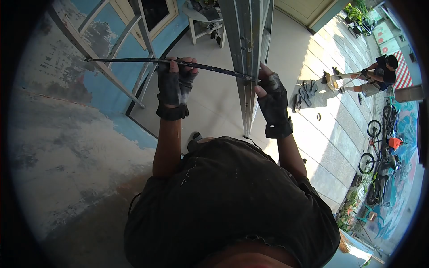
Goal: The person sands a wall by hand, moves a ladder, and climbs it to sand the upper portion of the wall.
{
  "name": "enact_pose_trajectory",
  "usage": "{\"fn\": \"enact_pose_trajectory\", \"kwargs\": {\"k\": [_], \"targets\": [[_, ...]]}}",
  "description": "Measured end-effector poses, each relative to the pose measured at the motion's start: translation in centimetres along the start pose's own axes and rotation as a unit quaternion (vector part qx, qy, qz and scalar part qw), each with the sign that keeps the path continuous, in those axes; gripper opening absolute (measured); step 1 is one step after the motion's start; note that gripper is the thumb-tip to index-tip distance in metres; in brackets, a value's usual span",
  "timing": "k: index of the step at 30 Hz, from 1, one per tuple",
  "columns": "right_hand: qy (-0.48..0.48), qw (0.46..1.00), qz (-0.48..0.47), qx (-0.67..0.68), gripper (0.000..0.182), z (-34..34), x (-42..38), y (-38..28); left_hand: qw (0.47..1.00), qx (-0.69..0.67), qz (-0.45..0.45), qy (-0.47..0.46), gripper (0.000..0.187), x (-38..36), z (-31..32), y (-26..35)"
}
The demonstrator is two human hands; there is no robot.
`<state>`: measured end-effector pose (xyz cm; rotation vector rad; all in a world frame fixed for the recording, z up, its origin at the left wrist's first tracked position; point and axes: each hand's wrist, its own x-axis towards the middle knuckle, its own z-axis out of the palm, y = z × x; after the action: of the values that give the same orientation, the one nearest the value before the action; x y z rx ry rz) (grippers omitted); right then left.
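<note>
A thin dark bar or strap (pixel 214 69), slightly bent midway, spans between two parts of an aluminium ladder. My left hand (pixel 176 85), in a black fingerless glove, is closed around its middle. One end meets the left ladder section (pixel 79 42); the other reaches the near upright ladder rail (pixel 243 49). At that rail my right hand (pixel 272 96), gloved likewise, is closed with thumb and fingers at the rail's edge beside the bar's end. Whether those fingers also touch the bar is hidden.
A patchy, peeling wall (pixel 67 120) runs along the left. A small white table (pixel 192 22) stands beyond the ladder. Several pairs of footwear (pixel 305 94) lie on the floor. Another person (pixel 380 76) is on the right with a long tool, near parked bicycles (pixel 374 145).
</note>
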<state>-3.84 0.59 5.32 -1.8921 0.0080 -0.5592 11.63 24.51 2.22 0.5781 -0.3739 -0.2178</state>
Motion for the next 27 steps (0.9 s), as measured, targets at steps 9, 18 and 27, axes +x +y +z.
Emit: {"fn": "enact_pose_trajectory", "kwargs": {"k": [9,18,27], "targets": [[0.044,0.950,0.056,0.304,0.033,1.3,1.9,1.2,1.000,0.016,-0.010,0.025,0.012,-0.4,-0.5,-0.3],[0.034,0.936,0.099,0.336,0.027,1.5,2.7,0.9,0.999,0.000,-0.007,0.048,0.014,-0.6,0.3,-0.9],[-0.015,0.974,0.001,0.225,0.036,0.8,3.5,2.9,0.979,-0.169,-0.038,0.111,0.035,0.0,3.7,-1.6]]}}
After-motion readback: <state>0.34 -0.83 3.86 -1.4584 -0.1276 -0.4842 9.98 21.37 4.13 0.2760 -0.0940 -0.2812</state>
